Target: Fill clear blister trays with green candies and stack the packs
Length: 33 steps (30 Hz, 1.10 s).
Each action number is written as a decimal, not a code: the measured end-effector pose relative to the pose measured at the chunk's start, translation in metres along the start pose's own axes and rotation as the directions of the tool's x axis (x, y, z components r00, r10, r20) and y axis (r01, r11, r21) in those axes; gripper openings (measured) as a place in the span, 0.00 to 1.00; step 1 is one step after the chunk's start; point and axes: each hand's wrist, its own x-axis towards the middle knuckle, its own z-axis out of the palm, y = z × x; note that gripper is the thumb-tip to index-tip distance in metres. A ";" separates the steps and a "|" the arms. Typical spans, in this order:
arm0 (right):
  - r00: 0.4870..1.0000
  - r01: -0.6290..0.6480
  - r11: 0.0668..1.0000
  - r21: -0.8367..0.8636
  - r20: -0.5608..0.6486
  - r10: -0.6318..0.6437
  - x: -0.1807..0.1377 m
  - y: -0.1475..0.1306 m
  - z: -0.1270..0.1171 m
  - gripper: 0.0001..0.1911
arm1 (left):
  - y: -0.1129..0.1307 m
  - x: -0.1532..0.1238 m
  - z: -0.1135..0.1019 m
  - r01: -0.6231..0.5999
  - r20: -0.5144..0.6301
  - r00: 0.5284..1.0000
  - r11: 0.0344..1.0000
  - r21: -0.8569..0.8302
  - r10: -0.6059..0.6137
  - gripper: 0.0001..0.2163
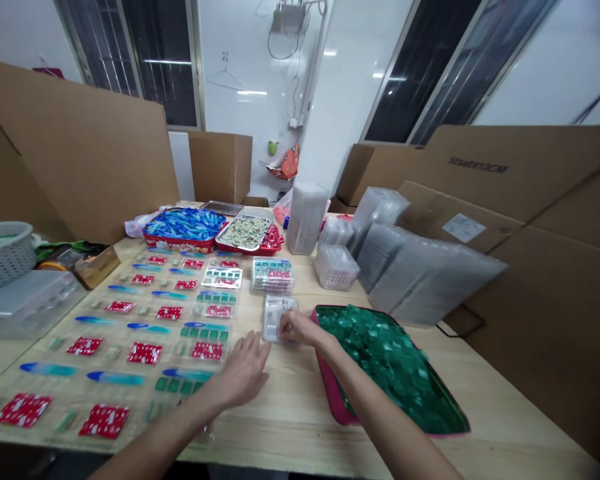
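My right hand is closed in a pinch on the near edge of a clear plastic compartment tray lying on the wooden table. My left hand lies flat with fingers stretched out on the table, just right of the rows of filled clear trays holding red packets, blue sachets and green pieces. It holds nothing. To the right of my right forearm sits a pink-rimmed tray of green wrapped candies.
A stack of filled trays stands beyond the clear tray. At the back are a red tray of blue sachets and a metal tray of mixed candies. Bagged stacks of empty plastic trays lie right; cardboard sheets surround the table.
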 end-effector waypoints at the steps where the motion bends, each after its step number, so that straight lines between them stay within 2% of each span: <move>1: 1.000 0.010 1.000 0.008 0.002 -0.010 0.001 0.002 0.000 0.08 | 0.003 -0.002 0.002 0.022 0.023 0.999 1.000 -0.011 -0.022 0.29; 6: 0.999 0.047 0.998 0.043 0.003 -0.048 0.001 0.007 0.000 0.06 | 0.015 -0.003 0.010 0.084 0.104 0.991 0.996 -0.001 -0.083 0.31; 16: 0.996 0.083 0.996 0.023 -0.011 -0.083 0.001 0.010 0.003 0.07 | 0.018 0.012 0.021 0.125 0.062 0.990 0.991 0.055 -0.129 0.32; 25: 0.996 0.070 0.990 -0.119 -0.039 -0.075 -0.008 0.003 0.003 0.08 | 0.018 0.016 0.023 0.116 0.016 0.993 0.993 0.003 -0.116 0.31; 33: 0.989 0.150 0.941 -0.304 0.039 -0.146 -0.018 -0.019 0.000 0.08 | 0.015 0.022 0.015 0.112 -0.042 0.992 0.988 -0.110 -0.117 0.26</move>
